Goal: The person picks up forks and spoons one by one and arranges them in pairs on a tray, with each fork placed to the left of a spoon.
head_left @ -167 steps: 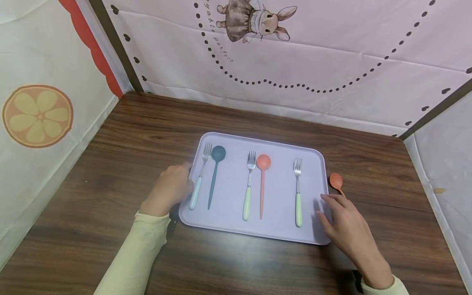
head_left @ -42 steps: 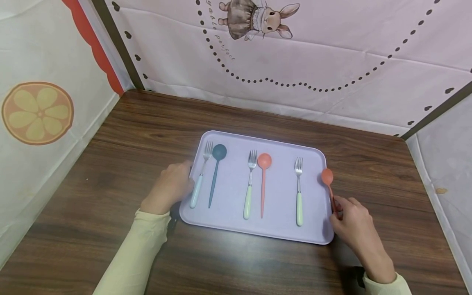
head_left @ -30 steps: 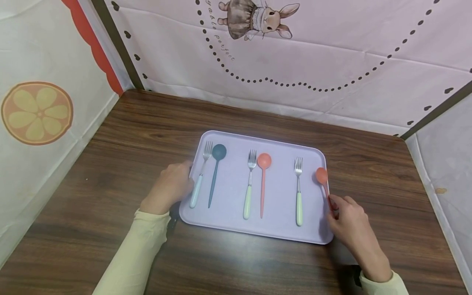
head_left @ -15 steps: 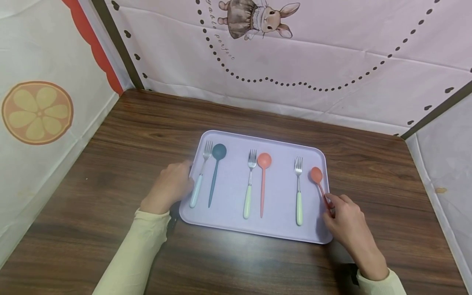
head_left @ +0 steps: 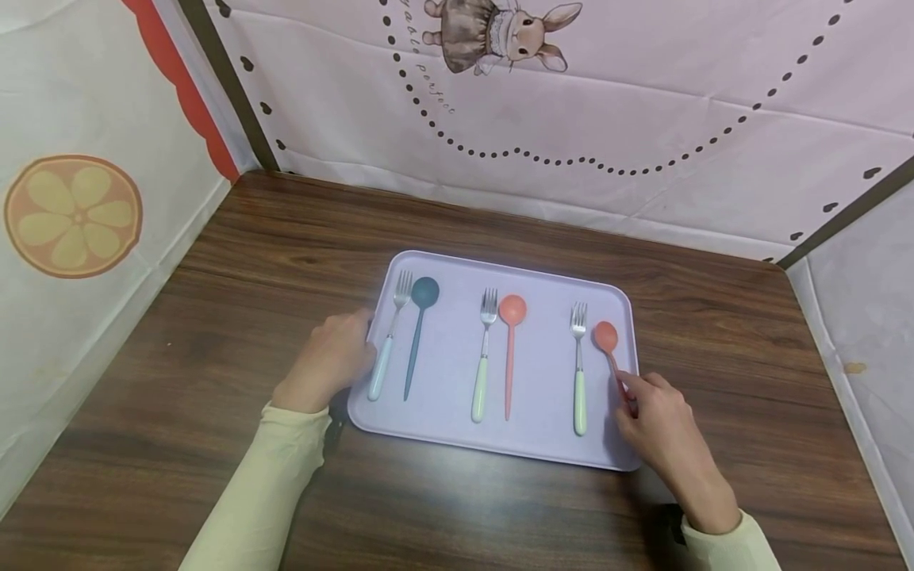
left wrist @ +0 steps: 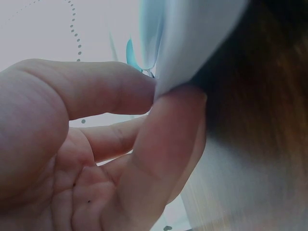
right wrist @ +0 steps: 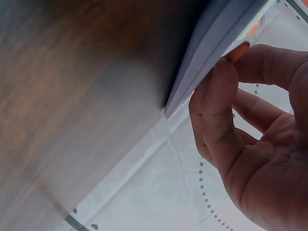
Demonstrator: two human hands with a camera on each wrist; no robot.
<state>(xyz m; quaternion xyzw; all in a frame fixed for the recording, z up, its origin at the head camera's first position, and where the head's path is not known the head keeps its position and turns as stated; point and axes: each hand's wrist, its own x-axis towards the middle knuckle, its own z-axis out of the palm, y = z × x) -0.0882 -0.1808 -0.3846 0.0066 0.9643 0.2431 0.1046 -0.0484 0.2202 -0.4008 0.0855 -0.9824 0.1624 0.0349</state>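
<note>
A lilac tray [head_left: 543, 420] lies on the wooden table. My left hand [head_left: 330, 361] pinches its left rim between thumb and fingers, as the left wrist view shows on the tray edge [left wrist: 192, 43]. At the tray's right side, my right hand [head_left: 660, 424] pinches the handle of an orange-red spoon [head_left: 605, 336], its bowl pointing away from me. In the right wrist view the handle end [right wrist: 237, 52] shows between thumb and finger. Left of this spoon lies a fork with a green handle [head_left: 579, 404]; its tines point away too.
On the tray's left are a fork with a pale blue handle [head_left: 381, 369] and a dark teal spoon [head_left: 424, 293]. Another green-handled fork [head_left: 479, 388] and a coral spoon [head_left: 512, 310] lie mid-tray. A printed cloth wall [head_left: 607, 111] stands behind the table [head_left: 300, 238].
My right hand took hold of the orange-red spoon from the table right of the tray and brought it left over the rim, beside the right fork. My left hand stayed at the tray.
</note>
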